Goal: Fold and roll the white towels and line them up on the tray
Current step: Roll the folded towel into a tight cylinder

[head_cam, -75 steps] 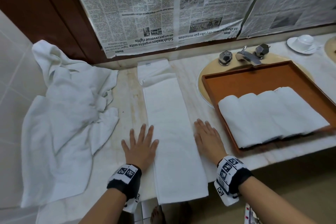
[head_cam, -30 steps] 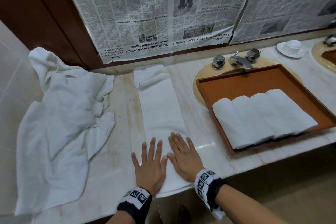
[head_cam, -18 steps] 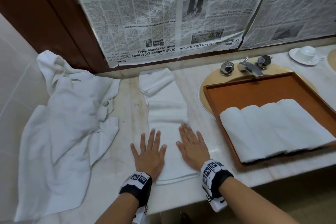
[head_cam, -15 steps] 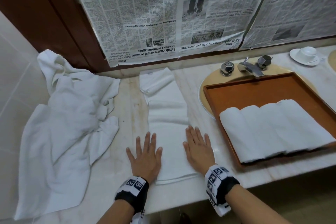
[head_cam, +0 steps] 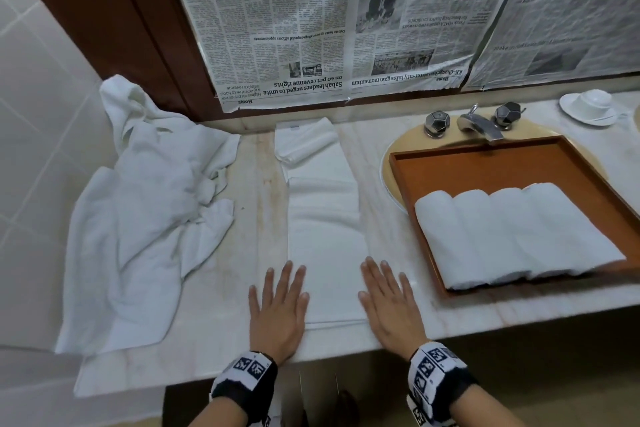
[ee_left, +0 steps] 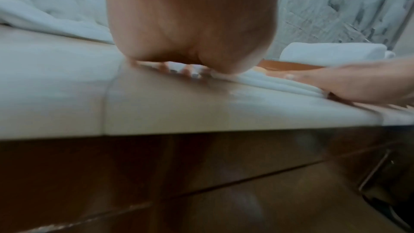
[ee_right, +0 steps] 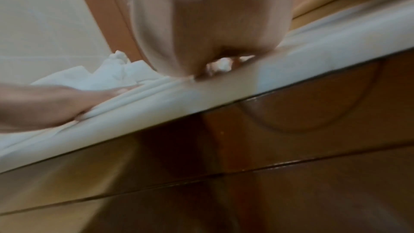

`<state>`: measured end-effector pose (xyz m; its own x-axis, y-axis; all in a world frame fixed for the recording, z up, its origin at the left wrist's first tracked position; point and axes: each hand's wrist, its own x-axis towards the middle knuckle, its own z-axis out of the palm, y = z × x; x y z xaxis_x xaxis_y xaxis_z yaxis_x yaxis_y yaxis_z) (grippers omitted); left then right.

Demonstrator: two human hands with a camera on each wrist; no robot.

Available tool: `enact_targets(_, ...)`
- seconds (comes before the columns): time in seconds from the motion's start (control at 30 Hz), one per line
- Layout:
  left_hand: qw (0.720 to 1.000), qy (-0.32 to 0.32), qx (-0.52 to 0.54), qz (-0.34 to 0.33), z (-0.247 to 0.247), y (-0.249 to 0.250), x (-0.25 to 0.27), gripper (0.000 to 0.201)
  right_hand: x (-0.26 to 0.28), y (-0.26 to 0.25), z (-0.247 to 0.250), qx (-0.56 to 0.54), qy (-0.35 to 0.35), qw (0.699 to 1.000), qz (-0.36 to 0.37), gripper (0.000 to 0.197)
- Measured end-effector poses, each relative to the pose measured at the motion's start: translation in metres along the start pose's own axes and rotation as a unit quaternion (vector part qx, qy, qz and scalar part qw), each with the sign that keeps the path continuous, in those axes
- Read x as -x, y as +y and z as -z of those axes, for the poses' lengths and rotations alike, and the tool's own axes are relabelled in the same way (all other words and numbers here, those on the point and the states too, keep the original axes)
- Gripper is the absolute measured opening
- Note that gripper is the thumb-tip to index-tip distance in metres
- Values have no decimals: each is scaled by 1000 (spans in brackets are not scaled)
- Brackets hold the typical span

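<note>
Now the long white folded towel (head_cam: 325, 246) is doubled back, edges flattened by spread-fingered left hand (head_cam: 278, 310) and right hand (head_cam: 389, 307); rolling is judged next.

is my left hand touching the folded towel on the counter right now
Touching. In the head view the left hand lies flat, its fingers overlapping the left edge of the folded towel.

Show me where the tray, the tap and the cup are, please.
tray (head_cam: 485, 166): head view, bare brown floor behind the rolled towels.
tap (head_cam: 479, 123): head view, metal spout.
cup (head_cam: 595, 99): head view, white side of the cup.
</note>
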<state>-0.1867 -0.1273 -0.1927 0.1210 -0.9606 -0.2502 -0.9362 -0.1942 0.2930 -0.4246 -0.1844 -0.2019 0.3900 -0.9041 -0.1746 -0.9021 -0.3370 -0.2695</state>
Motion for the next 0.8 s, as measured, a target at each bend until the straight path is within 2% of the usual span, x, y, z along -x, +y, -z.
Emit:
enact_targets(0.07,1000,-1,18,-8,4,-5,7,66,9,5,6,-45,25,999,-9,71)
enact_targets(0.13,997,32,58,-42,12,-9,17,64,24,3,13,-90,52,995,3,66)
enact_targets(0.2,988,72,96,-102,12,-17,23,52,39,-1,17,-96,92,990,57,52)
enact_targets(0.27,981,70,102,-152,9,-25,27,44,48,-4,14,-74,101,985,118,41)
enact_targets(0.33,976,63,96,-184,6,-30,29,40,50,-8,11,-55,102,983,144,35)
enact_targets(0.47,975,77,66,-198,10,-24,33,31,43,-21,7,-28,117,985,127,27)
enact_targets(0.6,973,98,15,-211,10,-12,38,19,41,-29,10,11,101,988,115,23)
enact_targets(0.7,977,87,-33,-193,11,-8,40,23,42,-33,13,5,92,990,109,8)
enact_targets(0.8,984,74,-45,-157,15,2,40,23,41,-35,22,-31,40,995,84,27)
